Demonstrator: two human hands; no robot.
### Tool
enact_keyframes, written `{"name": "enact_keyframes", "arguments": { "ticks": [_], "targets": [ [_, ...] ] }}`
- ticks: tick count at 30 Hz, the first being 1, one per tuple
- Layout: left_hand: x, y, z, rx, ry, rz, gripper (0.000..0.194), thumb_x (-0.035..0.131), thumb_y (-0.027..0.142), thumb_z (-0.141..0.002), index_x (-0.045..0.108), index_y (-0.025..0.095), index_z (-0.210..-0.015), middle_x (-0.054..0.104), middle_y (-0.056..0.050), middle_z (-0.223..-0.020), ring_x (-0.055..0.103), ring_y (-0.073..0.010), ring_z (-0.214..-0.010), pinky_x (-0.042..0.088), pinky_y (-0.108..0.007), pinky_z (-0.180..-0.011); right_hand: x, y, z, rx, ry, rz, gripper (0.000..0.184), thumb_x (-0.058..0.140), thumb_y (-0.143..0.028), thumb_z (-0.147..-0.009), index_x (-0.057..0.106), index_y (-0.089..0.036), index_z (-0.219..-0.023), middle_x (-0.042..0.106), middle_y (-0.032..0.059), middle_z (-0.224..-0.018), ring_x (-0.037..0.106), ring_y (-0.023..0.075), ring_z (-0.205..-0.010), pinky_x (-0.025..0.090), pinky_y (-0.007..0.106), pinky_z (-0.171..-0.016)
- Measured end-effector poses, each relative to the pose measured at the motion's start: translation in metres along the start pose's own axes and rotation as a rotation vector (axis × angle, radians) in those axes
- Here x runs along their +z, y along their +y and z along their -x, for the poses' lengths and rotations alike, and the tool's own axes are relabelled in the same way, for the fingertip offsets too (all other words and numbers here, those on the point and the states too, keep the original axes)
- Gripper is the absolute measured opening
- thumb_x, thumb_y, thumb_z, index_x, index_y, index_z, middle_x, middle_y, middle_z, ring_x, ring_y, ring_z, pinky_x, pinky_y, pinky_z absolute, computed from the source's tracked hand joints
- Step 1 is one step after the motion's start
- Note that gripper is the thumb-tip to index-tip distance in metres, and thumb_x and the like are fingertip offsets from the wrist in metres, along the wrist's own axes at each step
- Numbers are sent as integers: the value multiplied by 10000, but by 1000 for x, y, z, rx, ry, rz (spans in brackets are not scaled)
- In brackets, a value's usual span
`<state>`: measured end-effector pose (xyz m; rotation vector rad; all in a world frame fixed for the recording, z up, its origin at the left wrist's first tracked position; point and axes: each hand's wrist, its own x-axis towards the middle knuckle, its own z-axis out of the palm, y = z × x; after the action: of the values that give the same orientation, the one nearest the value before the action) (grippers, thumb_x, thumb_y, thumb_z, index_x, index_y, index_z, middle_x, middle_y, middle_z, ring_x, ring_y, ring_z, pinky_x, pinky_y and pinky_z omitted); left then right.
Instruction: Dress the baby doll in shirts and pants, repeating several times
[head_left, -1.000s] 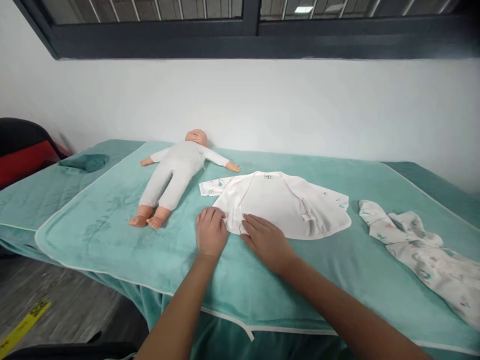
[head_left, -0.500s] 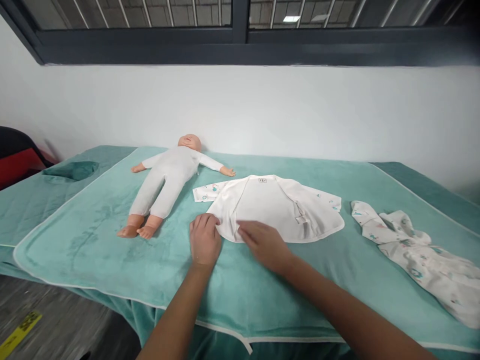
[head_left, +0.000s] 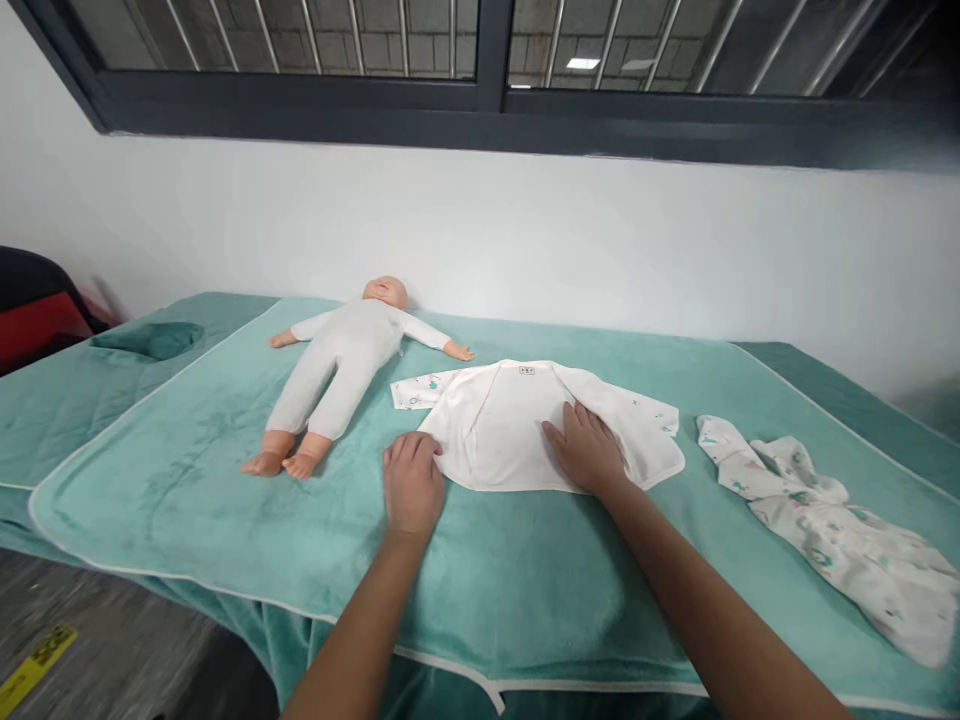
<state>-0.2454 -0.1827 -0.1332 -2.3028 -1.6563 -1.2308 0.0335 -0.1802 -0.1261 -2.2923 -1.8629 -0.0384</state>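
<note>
on green blanket (head_left: pixel 510 580), we lay right hand (head_left: pixel 589 447) open on shirt (head_left: pixel 517 425); left hand (head_left: pixel 412 485) half-curled at shirt's edge (can't tell if pinching), doll (head_left: pixel 354 335) nearby.

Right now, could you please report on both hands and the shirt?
Left hand at left edge of shirt; right hand on its right half. Shirt spread on blanket. Doll left, patterned clothes right, neither covering shirt.

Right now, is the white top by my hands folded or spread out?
Spread out: the white top lies open on the green blanket, its sleeves reaching outward to both sides.
</note>
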Motion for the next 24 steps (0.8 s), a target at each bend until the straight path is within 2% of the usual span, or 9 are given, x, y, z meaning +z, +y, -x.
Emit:
{"name": "enact_keyframes", "arguments": {
  "ticks": [3,6,8,11,14,17,19,21,24],
  "targets": [
    [-1,1,0,-18,25,14,259,455,-13,-791,590,207,-816,655,-57,-882,567,-246,-916,384,-382,-795,4,-2,7,-6,30,4,659,289,-524,-976,425,-73,-1437,342,225,-1539,313,362,-1429,314,546,-1120],
    [-4,3,1,-57,24,29,258,461,-8,-783,594,206,-839,651,-63,-903,567,-251,-930,402,-389,-806,8,-4,11,-84,13,-123,626,343,-483,-963,434,-86,-1438,328,194,-1557,250,328,-1470,270,533,-1168],
    [-6,5,2,-72,19,55,267,469,-8,-773,596,205,-873,650,-66,-939,562,-251,-958,423,-397,-830,4,-8,9,-102,-38,-329,613,398,-498,-941,454,-138,-1435,378,152,-1540,311,309,-1449,280,514,-1181],
    [-9,4,2,-81,70,122,288,470,-9,-775,590,203,-930,638,-74,-1018,552,-242,-1021,453,-406,-901,-15,-26,-5,-103,-145,-747,546,458,-555,-912,545,-246,-1354,497,92,-1463,478,297,-1342,384,493,-1138],
    [-20,-5,-10,-60,94,101,313,476,2,-791,581,197,-1012,615,-94,-1117,541,-251,-1108,459,-426,-970,-32,-66,-38,-142,-252,-1144,430,531,-528,-884,620,-245,-1196,575,84,-1378,544,269,-1281,470,431,-1084],
    [-45,-26,-32,-12,87,-71,348,487,20,-796,570,193,-1086,573,-128,-1237,509,-289,-1214,445,-466,-1017,-32,-123,-88,-122,-273,-1332,392,566,-488,-866,593,-205,-1136,602,107,-1329,578,243,-1242,504,370,-1048],
    [-65,-46,-47,-30,98,-254,337,499,46,-804,568,194,-1100,535,-154,-1310,472,-331,-1278,434,-506,-1018,-22,-164,-125,-127,-206,-1261,457,506,-480,-893,530,-175,-1233,589,127,-1335,581,230,-1231,514,352,-1020],
    [-82,-66,-57,-75,67,-423,300,535,87,-806,577,191,-1085,518,-177,-1345,452,-380,-1297,427,-549,-998,-10,-204,-161,-122,-142,-1096,535,440,-466,-915,452,-144,-1342,554,146,-1371,574,226,-1225,511,346,-1001],
    [-98,-93,-61,-182,-67,-550,219,625,234,-810,605,193,-1025,550,-184,-1321,524,-411,-1193,463,-561,-909,1,-256,-208,-125,-139,-1004,627,521,-443,-877,410,-103,-1391,495,178,-1424,524,263,-1270,464,367,-1038]
  ]
}}
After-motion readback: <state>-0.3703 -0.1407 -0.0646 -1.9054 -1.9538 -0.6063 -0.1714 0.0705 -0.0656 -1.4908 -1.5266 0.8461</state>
